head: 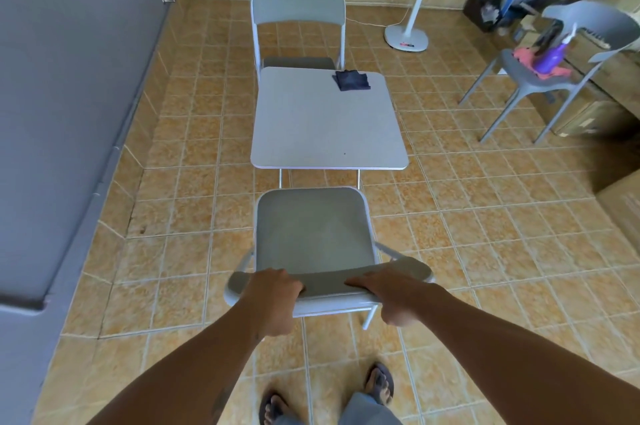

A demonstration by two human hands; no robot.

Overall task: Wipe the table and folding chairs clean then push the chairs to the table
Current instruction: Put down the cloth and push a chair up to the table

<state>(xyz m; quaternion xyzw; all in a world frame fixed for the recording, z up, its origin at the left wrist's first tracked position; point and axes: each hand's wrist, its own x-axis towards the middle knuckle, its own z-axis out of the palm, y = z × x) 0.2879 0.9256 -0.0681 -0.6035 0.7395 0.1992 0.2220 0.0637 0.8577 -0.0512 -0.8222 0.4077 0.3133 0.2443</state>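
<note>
A grey folding chair [313,230] stands just in front of me, its seat facing the square grey table [325,133]. My left hand [273,300] grips the left part of its backrest top. My right hand [391,296] grips the right part, fingers over the front and thumb behind. The front edge of the seat lies close to the table's near edge. A second grey folding chair [299,1] stands at the table's far side, seat tucked under the tabletop. A dark folded cloth [351,79] lies on the table's far right corner.
A grey plastic chair [554,67] at the right holds a purple spray bottle [554,55] and a pink cloth. A white standing fan [408,36] with its cord is behind the table. A grey wall [69,78] runs along the left. Boxes stand at the right.
</note>
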